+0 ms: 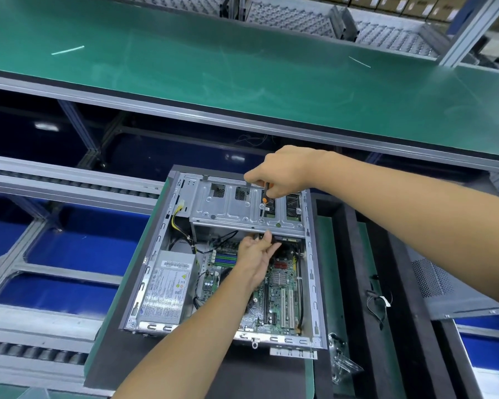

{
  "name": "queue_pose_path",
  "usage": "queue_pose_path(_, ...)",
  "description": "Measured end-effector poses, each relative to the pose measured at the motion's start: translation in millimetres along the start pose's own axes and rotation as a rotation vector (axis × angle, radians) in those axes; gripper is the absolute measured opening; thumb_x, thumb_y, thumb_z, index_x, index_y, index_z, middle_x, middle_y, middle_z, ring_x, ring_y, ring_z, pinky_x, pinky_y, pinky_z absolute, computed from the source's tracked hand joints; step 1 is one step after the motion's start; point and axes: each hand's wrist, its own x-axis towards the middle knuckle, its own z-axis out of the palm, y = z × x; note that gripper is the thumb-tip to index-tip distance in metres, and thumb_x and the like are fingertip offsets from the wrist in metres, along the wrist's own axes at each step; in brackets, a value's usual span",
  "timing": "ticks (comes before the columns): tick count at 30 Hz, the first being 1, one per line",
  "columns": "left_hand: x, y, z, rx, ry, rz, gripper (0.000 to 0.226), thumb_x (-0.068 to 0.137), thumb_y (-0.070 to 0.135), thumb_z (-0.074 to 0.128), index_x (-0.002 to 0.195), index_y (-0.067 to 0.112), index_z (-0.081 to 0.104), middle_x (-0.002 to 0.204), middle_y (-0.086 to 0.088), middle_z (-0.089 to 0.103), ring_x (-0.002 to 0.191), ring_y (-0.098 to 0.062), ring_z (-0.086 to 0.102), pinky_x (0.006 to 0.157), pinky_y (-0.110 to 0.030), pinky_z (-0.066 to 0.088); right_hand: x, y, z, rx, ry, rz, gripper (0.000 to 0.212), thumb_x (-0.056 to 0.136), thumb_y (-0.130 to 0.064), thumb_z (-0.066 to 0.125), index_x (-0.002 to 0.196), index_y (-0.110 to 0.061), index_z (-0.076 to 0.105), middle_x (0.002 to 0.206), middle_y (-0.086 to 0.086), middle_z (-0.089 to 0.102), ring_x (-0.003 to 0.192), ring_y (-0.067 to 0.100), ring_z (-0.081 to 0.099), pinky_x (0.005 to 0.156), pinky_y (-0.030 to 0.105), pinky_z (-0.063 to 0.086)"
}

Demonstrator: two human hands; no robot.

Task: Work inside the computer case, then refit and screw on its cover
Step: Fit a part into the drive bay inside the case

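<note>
An open computer case [310, 272] lies flat before me, showing its motherboard [283, 286] and a silver power supply [164, 292]. A metal drive cage [228, 210] spans its far end. My right hand [283, 171] grips a screwdriver [264, 203] with an orange-and-black handle, held upright with its tip on the cage's top plate. My left hand [255, 259] reaches into the case just under the cage's front edge, fingers curled upward against something dark there; I cannot make out what it holds. The perforated grey cover [441, 286] lies to the right of the case.
The case sits on a dark mat [156, 367] over a green work surface. A green conveyor belt [242, 76] runs across the back. Loose cables [378, 306] and clear plastic bags [340, 361] lie right of the case. Roller rails [55, 182] and blue bins [78, 234] are on the left.
</note>
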Motion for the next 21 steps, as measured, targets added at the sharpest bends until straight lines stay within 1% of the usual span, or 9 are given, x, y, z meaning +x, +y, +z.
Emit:
queue_pose_path(2,-1,-1,3,-0.022,0.010,-0.008,0.037,0.087,-0.002,0.069,0.106,0.012,0.039,0.113,-0.018,0.052,0.132,-0.028,0.049,0.096,-0.045,0.056,1,-1,3,0.003,0.004,0.004,0.014,0.088,-0.027,0.061,0.092,-0.025,0.047,0.067,-0.010,0.051,0.058,0.013,0.047,0.051,0.031,0.028)
queue_pose_path(3,-1,0,4,-0.029,0.004,-0.012,0.051,0.083,0.003,0.074,0.120,0.009,0.040,0.109,-0.016,0.052,0.128,-0.025,0.052,0.102,-0.048,0.053,0,-1,4,0.004,0.008,0.005,0.015,0.088,-0.027,0.061,0.091,-0.025,0.046,0.067,-0.010,0.052,0.058,0.013,0.048,0.051,0.031,0.029)
queue_pose_path(5,0,1,5,-0.054,0.000,-0.042,0.092,0.083,0.010,0.077,0.154,0.013,0.019,0.136,-0.020,0.046,0.133,-0.032,0.048,0.108,-0.053,0.048,0,0,5,0.016,0.017,0.004,0.016,0.087,-0.026,0.061,0.089,-0.026,0.045,0.066,-0.009,0.051,0.057,0.013,0.047,0.051,0.031,0.029)
queue_pose_path(7,1,3,7,-0.093,-0.034,-0.071,0.109,0.090,0.009,0.074,0.161,0.021,-0.008,0.163,-0.021,0.015,0.149,-0.044,0.023,0.108,-0.058,0.046,0,1,5,0.033,0.026,0.016,0.017,0.086,-0.025,0.062,0.087,-0.026,0.045,0.064,-0.008,0.049,0.055,0.013,0.045,0.051,0.031,0.027)
queue_pose_path(9,3,4,8,-0.125,-0.060,-0.081,0.111,0.092,0.006,0.071,0.160,0.025,-0.015,0.167,-0.019,0.002,0.152,-0.046,0.011,0.108,-0.061,0.044,1,1,4,0.034,0.027,0.017,0.018,0.086,-0.024,0.062,0.086,-0.025,0.044,0.063,-0.007,0.049,0.055,0.014,0.044,0.051,0.032,0.027)
queue_pose_path(12,6,3,10,-0.113,-0.042,-0.090,0.093,0.092,0.000,0.069,0.159,0.020,0.007,0.162,-0.022,0.015,0.150,-0.046,0.022,0.108,-0.059,0.046,3,1,3,0.037,0.026,0.016,0.015,0.086,-0.024,0.063,0.088,-0.024,0.048,0.064,-0.007,0.050,0.055,0.013,0.044,0.052,0.032,0.028)
queue_pose_path(15,10,0,13,-0.043,0.036,-0.058,0.049,0.091,-0.002,0.068,0.131,0.006,0.040,0.133,-0.026,0.052,0.123,-0.038,0.058,0.103,-0.055,0.052,5,1,1,0.037,0.018,0.003,0.020,0.084,-0.026,0.066,0.081,-0.023,0.046,0.062,-0.007,0.049,0.054,0.012,0.042,0.051,0.031,0.026)
queue_pose_path(17,13,-1,15,-0.021,0.086,-0.033,0.034,0.089,-0.003,0.067,0.111,0.007,0.044,0.114,-0.023,0.060,0.106,-0.034,0.065,0.098,-0.053,0.056,6,2,-1,0.004,0.022,-0.001,0.026,0.082,-0.029,0.066,0.071,-0.024,0.043,0.057,-0.006,0.045,0.051,0.012,0.038,0.050,0.029,0.023)
queue_pose_path(21,17,0,14,-0.031,0.101,0.004,0.035,0.085,-0.006,0.069,0.103,0.009,0.043,0.106,-0.022,0.059,0.097,-0.033,0.066,0.083,-0.044,0.062,6,3,-3,-0.108,0.017,0.017,0.036,0.089,-0.035,0.059,0.063,-0.026,0.035,0.055,-0.006,0.040,0.050,0.016,0.035,0.049,0.029,0.025)
